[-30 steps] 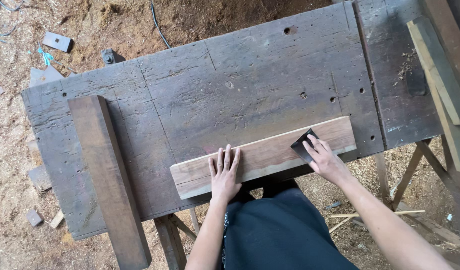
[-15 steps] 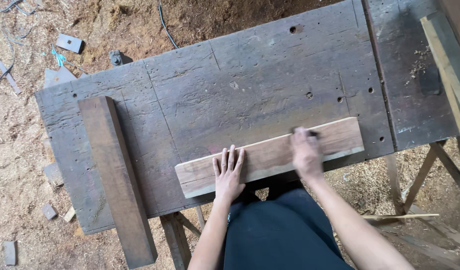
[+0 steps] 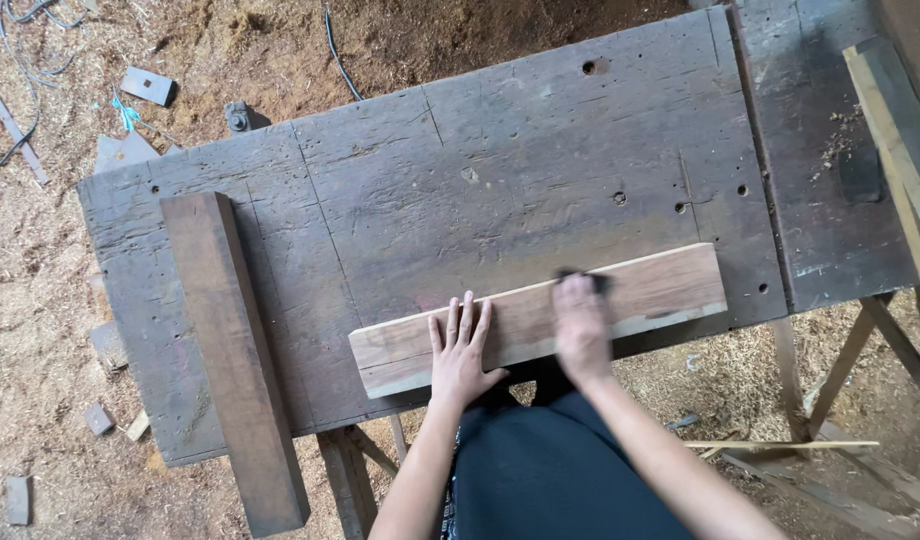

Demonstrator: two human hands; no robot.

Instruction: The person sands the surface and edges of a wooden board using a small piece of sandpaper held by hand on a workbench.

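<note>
Pale wood lies under both our hands: a light plank (image 3: 540,318) set near the front edge of the dark workbench (image 3: 460,180). Our left hand (image 3: 462,350) rests flat on it, fingers spread narrowly and pointing away from us, the plank's left end just beyond the little finger. Our right hand (image 3: 582,325) is blurred (we cannot tell how its fingers sit) and covers a small dark block (image 3: 585,277) that peeks out past the fingertips. Well left of our left hand, 1 darker board (image 3: 230,350) crosses the bench.
</note>
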